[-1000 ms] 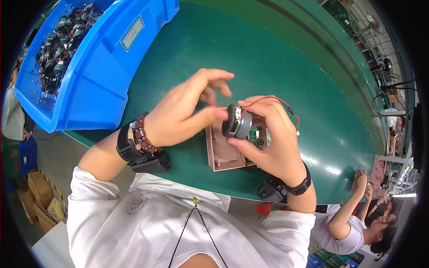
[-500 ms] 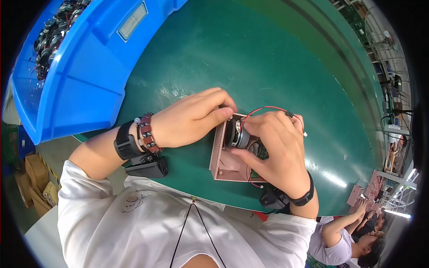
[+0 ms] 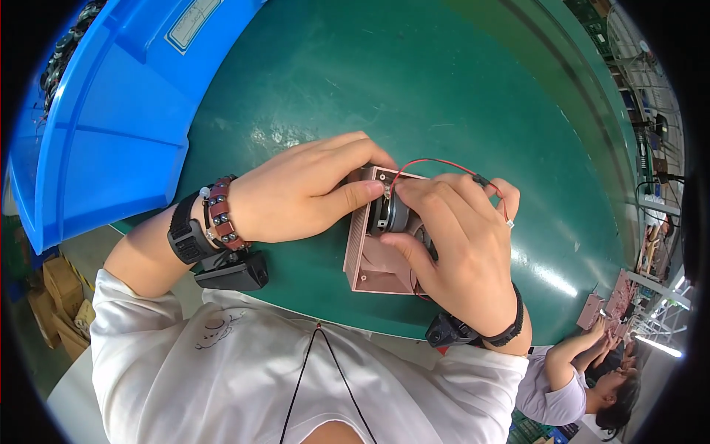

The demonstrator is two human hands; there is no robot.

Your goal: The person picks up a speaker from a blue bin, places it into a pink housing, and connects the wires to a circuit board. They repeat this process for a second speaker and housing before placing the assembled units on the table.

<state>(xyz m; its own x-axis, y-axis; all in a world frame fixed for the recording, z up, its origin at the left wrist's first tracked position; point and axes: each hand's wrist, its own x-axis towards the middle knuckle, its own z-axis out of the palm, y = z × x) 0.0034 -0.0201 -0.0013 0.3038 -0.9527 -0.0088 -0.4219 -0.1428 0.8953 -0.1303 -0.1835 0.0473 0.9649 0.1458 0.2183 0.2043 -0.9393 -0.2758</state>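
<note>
A pink plastic housing (image 3: 373, 280) with its open side up rests on the green table in front of me. Inside it, against the slatted left wall, sits a round black and silver speaker (image 3: 400, 215). My left hand (image 3: 310, 189) is closed on the housing's far left corner, its thumb against the speaker's upper edge. The fingers and thumb of my right hand (image 3: 466, 248) grip the speaker from the right. A red and black wire (image 3: 434, 160) arcs from the speaker over that hand to a small white connector (image 3: 509, 223). My right hand hides much of the housing's right side.
A large blue bin (image 3: 111, 140) holding several loose speakers (image 3: 61, 59) stands at the left on the green table (image 3: 318, 74). Cardboard boxes (image 3: 63, 296) lie below the left edge. Farther right, a co-worker (image 3: 558, 377) handles pink parts (image 3: 617, 303).
My left thumb has moved from the housing's corner onto the speaker's edge. The speaker lies a little more upright along the slatted wall, and the housing has shifted slightly away from me.
</note>
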